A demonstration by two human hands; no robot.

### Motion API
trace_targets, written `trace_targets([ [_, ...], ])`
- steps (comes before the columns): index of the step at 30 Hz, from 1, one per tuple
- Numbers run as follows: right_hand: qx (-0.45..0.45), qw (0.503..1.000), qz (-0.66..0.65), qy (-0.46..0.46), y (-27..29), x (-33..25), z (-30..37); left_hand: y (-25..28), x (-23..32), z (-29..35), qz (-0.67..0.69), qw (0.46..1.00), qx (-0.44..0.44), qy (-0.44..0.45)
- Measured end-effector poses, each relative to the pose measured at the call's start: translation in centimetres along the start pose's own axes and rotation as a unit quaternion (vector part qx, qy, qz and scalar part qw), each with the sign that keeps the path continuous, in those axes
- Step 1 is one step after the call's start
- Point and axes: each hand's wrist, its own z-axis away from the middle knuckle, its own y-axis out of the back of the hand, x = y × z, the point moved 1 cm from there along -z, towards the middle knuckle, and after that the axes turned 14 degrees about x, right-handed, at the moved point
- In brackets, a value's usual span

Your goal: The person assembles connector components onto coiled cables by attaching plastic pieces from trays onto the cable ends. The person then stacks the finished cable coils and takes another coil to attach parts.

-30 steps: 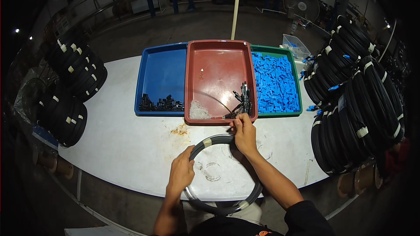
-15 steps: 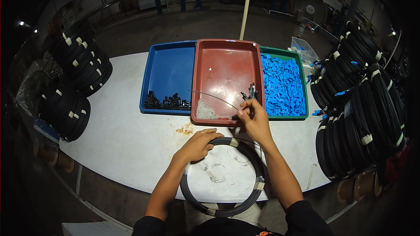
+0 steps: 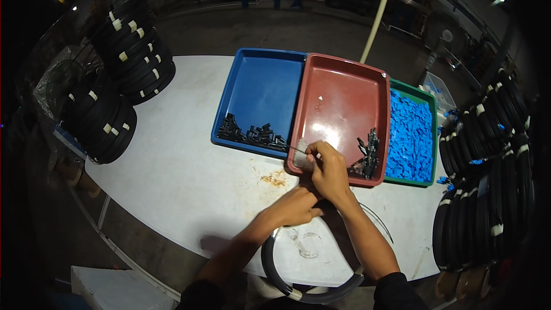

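A coil of thin black cable [image 3: 272, 264], bound with pale tape, lies at the table's near edge, partly hidden by my arms. My left hand [image 3: 293, 206] is closed over the coil's far side, thumb inside the ring; its fingertips are partly hidden behind my right hand. Above and just right of it, my right hand [image 3: 328, 172] pinches a thin cable end [image 3: 294, 148] over the near left corner of the red tray [image 3: 344, 89]. That end points left toward the blue tray [image 3: 267, 74]. Small clear pieces [image 3: 301, 158] lie beside my right fingers.
Black connector parts [image 3: 261, 136] lie in the blue tray, with more dark parts [image 3: 367, 155] in the red one. A green tray [image 3: 431, 138] holds many blue pieces [image 3: 408, 138]. Stacked black cable coils stand at left [image 3: 103, 126] and right [image 3: 479, 218] on the white table [image 3: 172, 155].
My right hand has brought the cable end down and left to the near edge of the trays. My left hand now lies closer to it. The view has turned, shifting the trays right.
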Motion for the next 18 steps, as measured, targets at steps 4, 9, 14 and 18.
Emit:
trace_targets([
  [4, -0.036, 0.999, -0.002, 0.034, -0.9, 0.1, 1.6, 2.5, 0.6, 1.3, -0.054, 0.995, -0.088, 0.015],
  [9, -0.051, 0.998, -0.030, 0.019, -1.1, 0.5, 2.2, 6.4, -2.0, 5.8, -0.039, 0.986, 0.089, -0.139],
  [14, -0.066, 0.997, -0.043, -0.005, -1.2, 0.3, 2.0, 14.9, -4.7, 7.1, -0.079, 0.987, 0.122, 0.062],
  [18, -0.074, 0.997, -0.030, 0.005, -1.0, 0.5, 1.9, 18.1, -7.7, 5.0, -0.209, 0.936, 0.280, 0.051],
])
